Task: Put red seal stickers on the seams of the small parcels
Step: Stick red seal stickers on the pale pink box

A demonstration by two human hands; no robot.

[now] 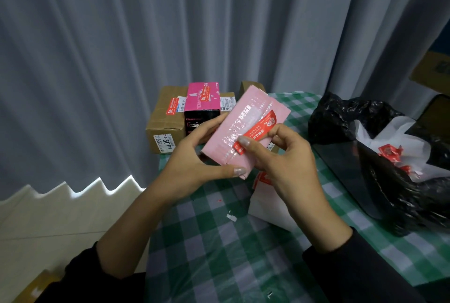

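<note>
A small pink parcel [246,120] is held tilted above the table, taped seam facing me. My left hand [194,154] grips its lower left end, thumb on the near edge. A red seal sticker [258,130] lies slanted across the seam, its upper end curling off the surface. My right hand [285,156] presses the sticker's lower end with the thumb while the fingers pinch its right side.
A brown carton [165,120] with a red sticker and a magenta-and-black box [202,105] stand at the table's far edge. A white sheet of stickers [270,203] lies on the green checked cloth [219,254]. A black bag [379,156] with red scraps sits right.
</note>
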